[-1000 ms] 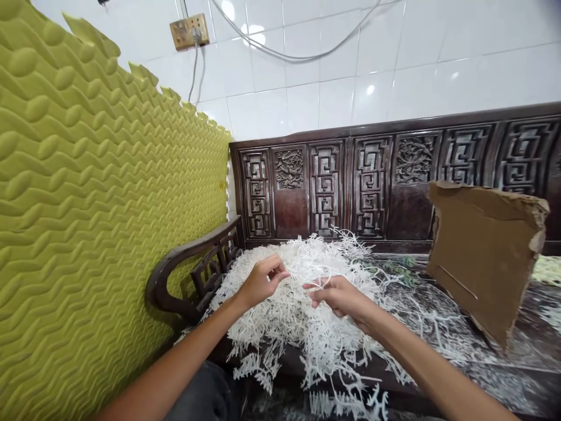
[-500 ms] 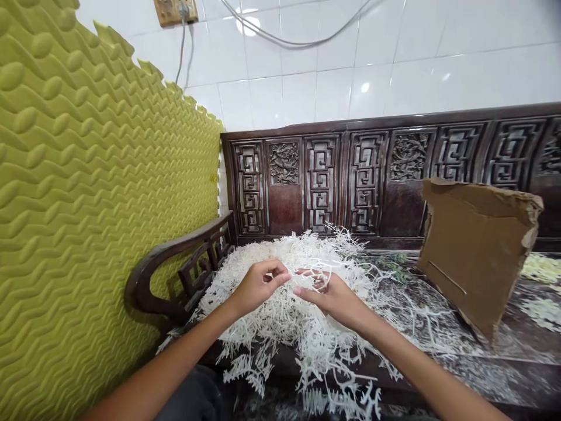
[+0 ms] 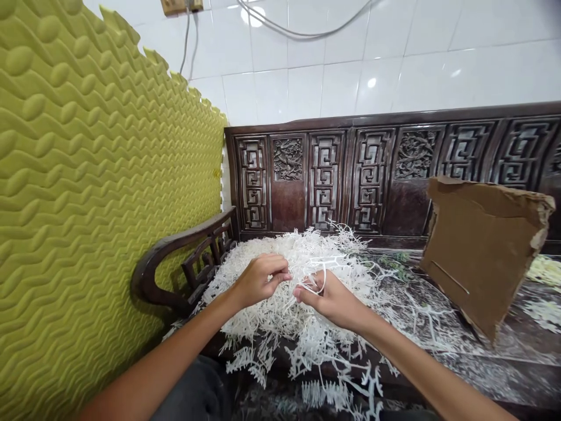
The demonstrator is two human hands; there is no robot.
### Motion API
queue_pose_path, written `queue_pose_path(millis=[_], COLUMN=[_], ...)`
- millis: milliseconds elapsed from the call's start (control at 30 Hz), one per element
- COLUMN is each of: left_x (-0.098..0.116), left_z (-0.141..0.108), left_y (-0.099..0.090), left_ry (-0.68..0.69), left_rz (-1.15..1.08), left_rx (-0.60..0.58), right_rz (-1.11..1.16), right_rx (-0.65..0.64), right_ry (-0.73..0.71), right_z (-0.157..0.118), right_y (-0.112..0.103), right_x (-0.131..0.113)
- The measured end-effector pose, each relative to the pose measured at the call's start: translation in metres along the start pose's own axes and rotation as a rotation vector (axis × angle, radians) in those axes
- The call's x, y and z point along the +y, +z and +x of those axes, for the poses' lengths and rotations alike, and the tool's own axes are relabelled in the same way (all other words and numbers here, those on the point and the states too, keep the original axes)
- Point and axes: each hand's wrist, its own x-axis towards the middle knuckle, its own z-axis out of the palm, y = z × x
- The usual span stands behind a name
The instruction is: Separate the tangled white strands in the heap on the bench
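A large heap of white branching plastic pieces [image 3: 272, 316] lies on the dark wooden bench seat. Above its middle, my right hand [image 3: 326, 298] pinches a thin white branched strip [image 3: 325, 266], which curves over the fingers. Just to the left, my left hand [image 3: 266, 278] is closed, thumb against fingertips; whatever lies between them is too small to make out. A small gap separates the two hands.
A brown cardboard piece [image 3: 482, 257] stands tilted on the bench at the right, with pale yellow pieces [image 3: 546, 272] beyond it. The carved backrest [image 3: 287, 207] runs behind the heap. At the left are a curved armrest [image 3: 151, 263] and a yellow-green foam mat [image 3: 87, 204].
The white strip in my right hand has shifted and now loops over the fingers. My left fingers have closed up more. The whole view has moved slightly.
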Motion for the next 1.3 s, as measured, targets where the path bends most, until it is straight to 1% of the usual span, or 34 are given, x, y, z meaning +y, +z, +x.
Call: queue_pose_path(millis=[67,167,200,233,267,333,433,500,533,600,667,733,800,867,933,1033,1100,1133,1200,1300], left_x=[-0.001,-0.003,-0.005,-0.007,-0.008,-0.011,-0.009,-0.005,-0.002,0.002,0.003,0.001,-0.001,-0.002,0.001,0.01,0.016,0.017,0.017,0.009], left_z=[0.0,-0.002,-0.002,-0.003,-0.004,-0.005,-0.007,-0.007,-0.007,-0.007,-0.007,-0.008,-0.009,-0.011,-0.011,-0.007,-0.004,-0.003,-0.002,-0.001], left_y=[0.0,-0.002,-0.003,-0.003,-0.004,-0.004,-0.007,-0.009,-0.01,-0.01,-0.009,-0.005,-0.001,0.003,0.006,0.007,0.005,0.004,0.001,-0.004], left_ry=[0.014,0.016,0.014,0.006,-0.01,-0.065,-0.147,-0.162,-0.167,-0.186,-0.236,-0.31,-0.384,-0.427,-0.415,-0.33,-0.296,-0.293,-0.3,-0.314], left_rz=[0.035,0.115,0.135,0.139,0.124,0.061,-0.042,-0.098,-0.124,-0.18,-0.247,-0.31,-0.358,-0.399,-0.46,-0.582,-0.622,-0.627,-0.624,-0.587], left_rx=[0.006,0.051,0.06,0.064,0.065,0.084,0.151,0.171,0.175,0.162,0.129,0.073,-0.01,-0.098,-0.165,-0.198,-0.196,-0.177,-0.104,0.05], right_rz=[0.042,0.107,0.118,0.127,0.135,0.162,0.232,0.321,0.371,0.459,0.517,0.562,0.599,0.624,0.632,0.642,0.659,0.669,0.683,0.676], right_rx=[-0.074,-0.289,-0.346,-0.375,-0.371,-0.289,-0.061,0.05,0.081,0.123,0.143,0.132,0.096,0.066,0.054,0.028,0.014,0.02,0.062,0.17], right_ry=[-0.012,-0.037,-0.041,-0.041,-0.038,-0.009,0.145,0.25,0.275,0.28,0.275,0.262,0.246,0.238,0.236,0.226,0.218,0.214,0.214,0.234], right_z=[-0.002,-0.006,-0.007,-0.008,-0.009,-0.008,-0.007,-0.005,-0.004,-0.003,-0.003,-0.004,-0.006,-0.008,-0.01,-0.013,-0.013,-0.013,-0.013,-0.013], right_y=[0.0,0.002,0.004,0.006,0.007,0.008,0.003,-0.003,-0.006,-0.01,-0.014,-0.016,-0.017,-0.017,-0.017,-0.016,-0.015,-0.014,-0.013,-0.01], right_x=[0.003,0.006,0.006,0.006,0.005,0.004,0.005,0.008,0.01,0.014,0.014,0.01,0.004,-0.003,-0.008,-0.011,-0.012,-0.012,-0.013,-0.017])
